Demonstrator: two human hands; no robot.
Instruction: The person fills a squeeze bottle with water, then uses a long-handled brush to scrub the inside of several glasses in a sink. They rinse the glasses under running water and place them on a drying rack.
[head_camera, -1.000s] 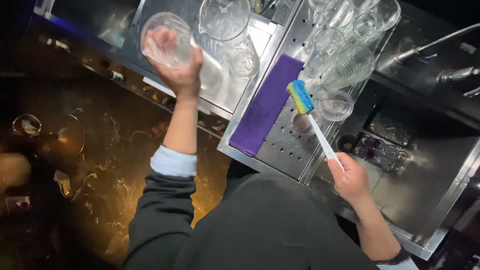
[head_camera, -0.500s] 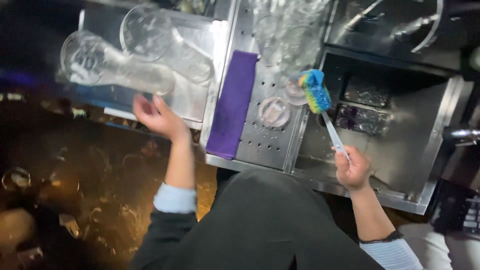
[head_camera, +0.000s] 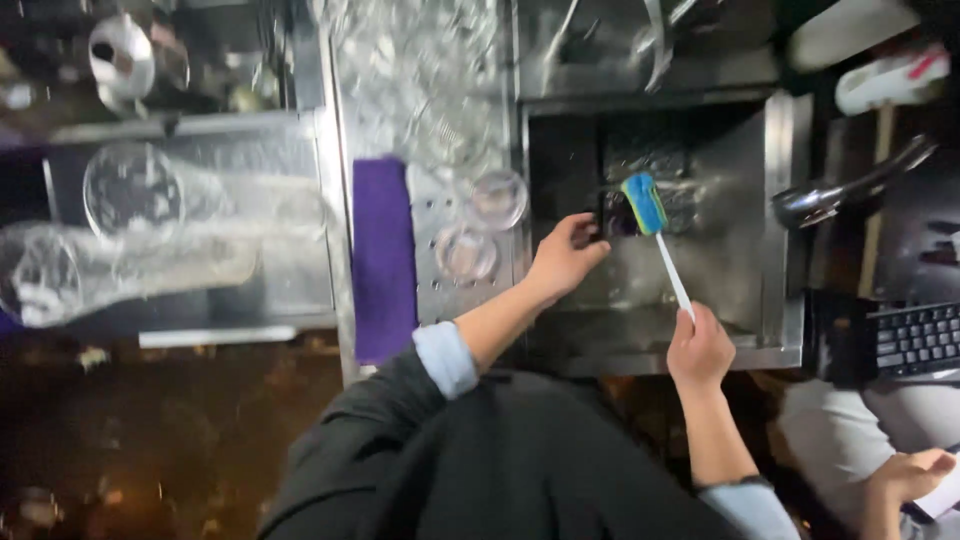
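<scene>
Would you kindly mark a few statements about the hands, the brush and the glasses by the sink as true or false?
1. The right hand holds a brush by its white handle. True.
2. The brush head is red. False: it is blue with yellow-green.
3. The left hand reaches into the sink, close to the brush head. True.
4. The purple cloth lies inside the sink. False: it lies on the perforated drainboard to the left of the sink.
5. The left hand grips one of the large glasses. False: those lie in a tray far to the left, untouched.
</scene>
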